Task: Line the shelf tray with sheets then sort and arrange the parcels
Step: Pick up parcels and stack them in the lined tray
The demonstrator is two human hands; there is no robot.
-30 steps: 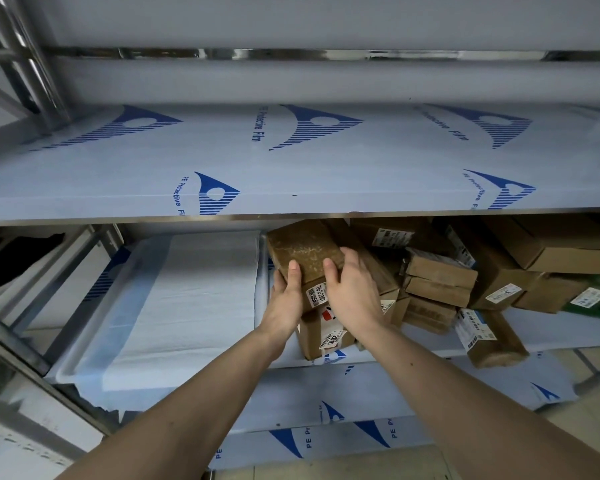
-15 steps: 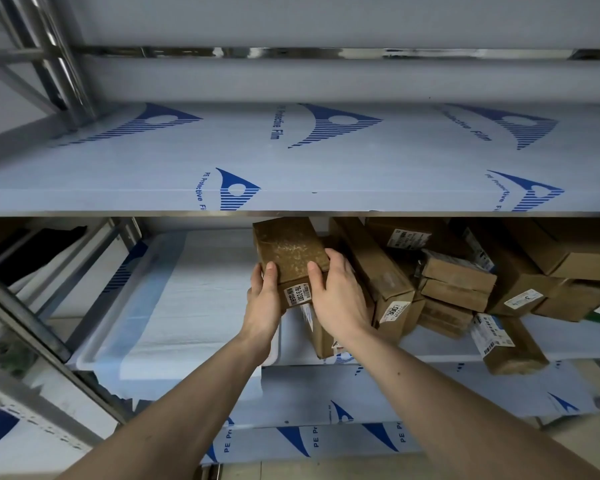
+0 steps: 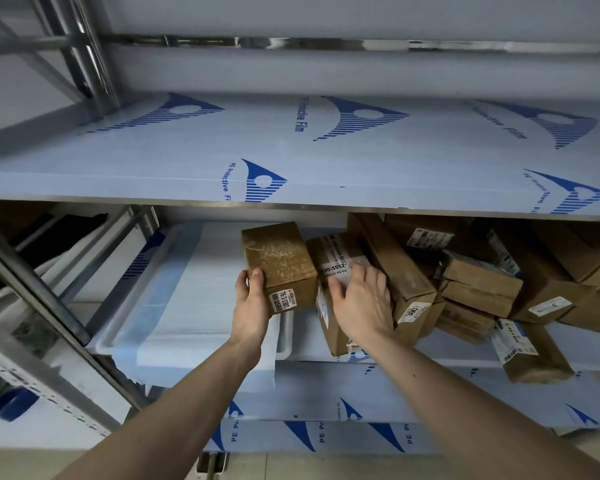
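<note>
My left hand (image 3: 252, 306) grips a small brown taped parcel (image 3: 279, 263) by its near left corner and holds it above the right edge of the white tray (image 3: 99, 344). White and pale blue sheets (image 3: 194, 299) line that tray on the middle shelf. My right hand (image 3: 361, 299) lies with spread fingers on a second labelled parcel (image 3: 333, 261) just to the right, at the edge of the heap. A pile of brown parcels (image 3: 478, 278) fills the right half of the same shelf.
The upper shelf (image 3: 291, 150) with blue-printed protective film overhangs the work area. A slanted metal upright (image 3: 32, 289) stands to the left of the tray. One parcel (image 3: 530, 355) lies near the front edge at the right. The lower shelf edge (image 3: 326, 434) carries the same film.
The right hand has let go of the small taped parcel and moved right onto the neighbouring labelled parcel. The left hand alone now holds the taped parcel, shifted left towards the tray.
</note>
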